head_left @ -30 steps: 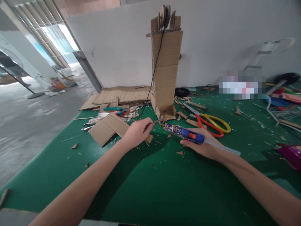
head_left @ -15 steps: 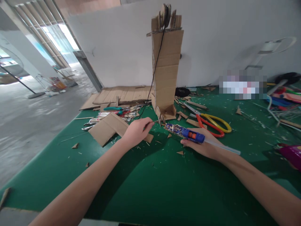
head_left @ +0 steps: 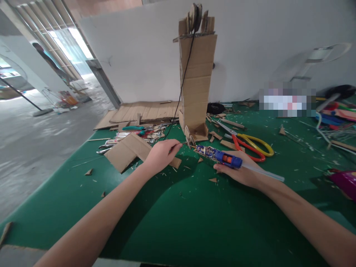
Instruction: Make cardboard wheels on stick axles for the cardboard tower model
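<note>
My right hand [head_left: 240,172] is wrapped round a blue glue gun [head_left: 230,159], and a clear glue stick [head_left: 264,171] sticks out of its back. The gun's nozzle points left, at the small cardboard pieces at the foot of a tall cardboard tower [head_left: 198,81]. My left hand [head_left: 164,154] pinches a thin stick [head_left: 184,143] whose far end reaches those same pieces. A black cord [head_left: 185,74] runs down from the wheels [head_left: 196,17] on top of the tower. Whether the nozzle touches the cardboard I cannot tell.
Scissors [head_left: 249,145] with red and yellow handles lie right of the tower. Left are a cut cardboard piece [head_left: 122,154], several hand tools [head_left: 133,128] and flat cardboard [head_left: 144,111]. A purple object [head_left: 345,182] sits at the right edge. Scraps dot the green table [head_left: 194,222].
Both hands stay almost still, the glue gun held at the tower's foot. A dark shape, perhaps a person, now shows by the far left pillar.
</note>
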